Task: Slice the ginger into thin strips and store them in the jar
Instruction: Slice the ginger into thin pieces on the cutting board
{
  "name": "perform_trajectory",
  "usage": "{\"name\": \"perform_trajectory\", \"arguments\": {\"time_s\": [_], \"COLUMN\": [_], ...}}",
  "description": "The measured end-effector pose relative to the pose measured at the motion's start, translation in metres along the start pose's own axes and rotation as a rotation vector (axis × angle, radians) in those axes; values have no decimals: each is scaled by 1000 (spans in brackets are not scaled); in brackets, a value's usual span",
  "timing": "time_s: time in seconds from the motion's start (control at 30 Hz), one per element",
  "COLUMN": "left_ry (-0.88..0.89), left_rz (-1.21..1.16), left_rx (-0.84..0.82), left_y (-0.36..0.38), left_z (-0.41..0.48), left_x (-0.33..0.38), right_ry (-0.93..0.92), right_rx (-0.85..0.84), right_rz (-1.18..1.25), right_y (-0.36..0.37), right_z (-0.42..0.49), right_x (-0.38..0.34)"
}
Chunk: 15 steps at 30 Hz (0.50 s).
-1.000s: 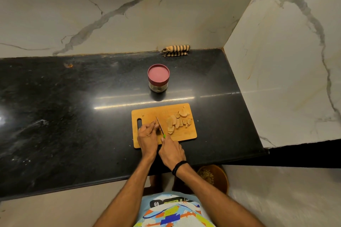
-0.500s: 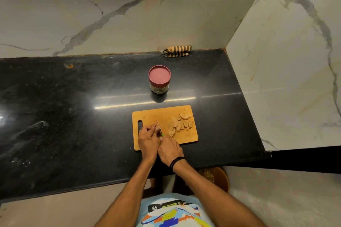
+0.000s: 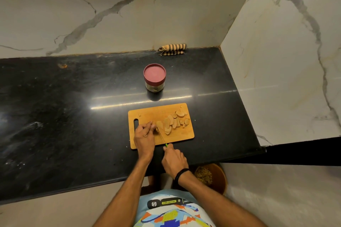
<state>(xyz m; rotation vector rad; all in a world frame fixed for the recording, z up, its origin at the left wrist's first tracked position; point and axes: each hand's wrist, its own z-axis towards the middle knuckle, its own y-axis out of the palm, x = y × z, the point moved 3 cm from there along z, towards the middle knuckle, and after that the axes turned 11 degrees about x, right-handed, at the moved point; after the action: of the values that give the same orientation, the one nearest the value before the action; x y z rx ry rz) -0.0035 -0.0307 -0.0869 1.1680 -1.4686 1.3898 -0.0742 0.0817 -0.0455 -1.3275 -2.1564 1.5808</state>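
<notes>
We see the right hand (image 3: 174, 160) drawn back toward the near edge of the bench (image 3: 73, 116). A second ago it sat close against the left hand over the cutting board (image 3: 153, 113); now it is off the board's front edge. Its fingers (image 3: 170, 150) are curled tight round the green handle of the knife (image 3: 163, 139), whose thin blade slants across the board with its tip near the left hand's fingertips. We read this as the pull of a slicing stroke.

The left hand (image 3: 144, 134) has barely shifted. Its fingers (image 3: 150, 125) are bunched narrow and pressed down at the blade's far end, pinning whatever ginger is left uncut, which is hidden under them. A pale slice leans just beside them, and the ginger slices (image 3: 173, 122) lie overlapping across the right half of the board.

We judge the task to be in its first stage: these are broad flat slices, not yet thin strips. The jar (image 3: 154, 79) stands behind the board with its red lid on, so nothing is being stored yet.
</notes>
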Motion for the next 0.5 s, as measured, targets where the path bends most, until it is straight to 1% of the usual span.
{"name": "perform_trajectory", "arguments": {"time_s": [0.23, 0.5], "left_ry": [-7, 17], "left_rz": [-9, 21], "left_rx": [-17, -38], "left_y": [-2, -1], "left_z": [1, 1], "left_x": [-4, -5], "right_ry": [20, 54], "right_rx": [25, 98], "right_rz": [46, 87], "right_y": [-7, -19], "right_z": [3, 6], "right_x": [1, 2]}}
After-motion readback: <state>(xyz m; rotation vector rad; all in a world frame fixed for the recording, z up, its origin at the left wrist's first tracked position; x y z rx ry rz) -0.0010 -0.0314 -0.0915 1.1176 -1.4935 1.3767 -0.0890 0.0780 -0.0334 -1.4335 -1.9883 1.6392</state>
